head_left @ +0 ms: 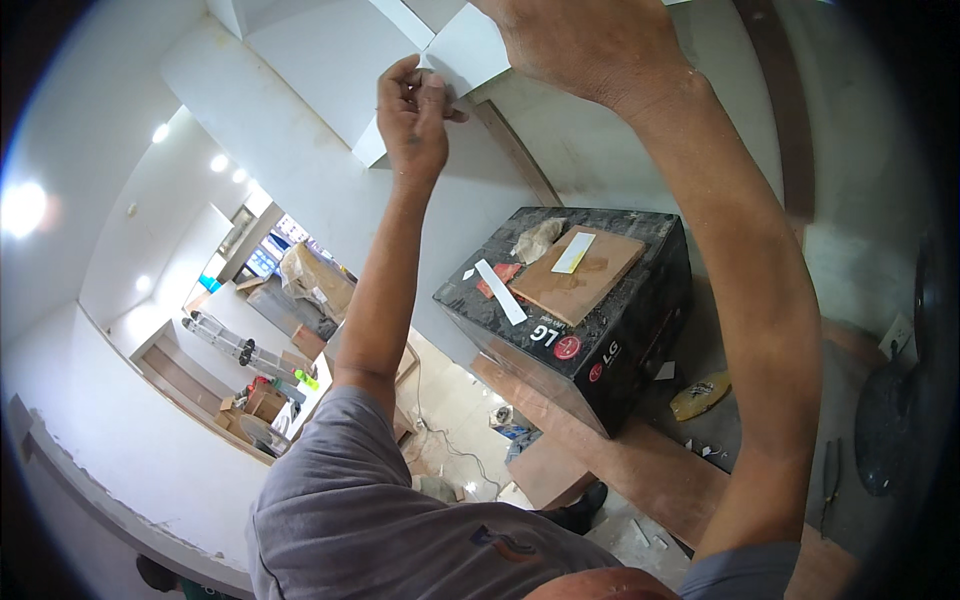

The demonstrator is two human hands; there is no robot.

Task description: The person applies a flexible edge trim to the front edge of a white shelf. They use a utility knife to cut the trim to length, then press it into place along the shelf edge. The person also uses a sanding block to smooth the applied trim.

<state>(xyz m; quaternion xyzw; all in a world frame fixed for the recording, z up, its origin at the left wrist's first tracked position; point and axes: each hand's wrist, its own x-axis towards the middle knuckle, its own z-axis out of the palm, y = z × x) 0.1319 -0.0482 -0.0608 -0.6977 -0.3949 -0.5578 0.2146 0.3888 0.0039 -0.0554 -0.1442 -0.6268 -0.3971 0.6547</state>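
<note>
Both my arms reach up toward a white panel (467, 48) at the top of the view. My left hand (413, 125) is at the panel's lower left corner, fingers curled in and thumb against them. What they pinch, if anything, is too small to make out. Higher and to the right is my right hand (590, 45), its back toward me, beside the panel's right edge. The upper border of the picture cuts off its fingers, so its grip is hidden. A large white overhead surface (310, 60) adjoins the panel on the left.
Below stands a black carton (640, 330) bearing a brown board (610, 262), a white strip (500, 292) and a crumpled cloth-like lump (538, 240). Pliers (832, 470) and a yellowish piece (700, 396) lie at right. A ladder (230, 343) and boxes occupy the room behind.
</note>
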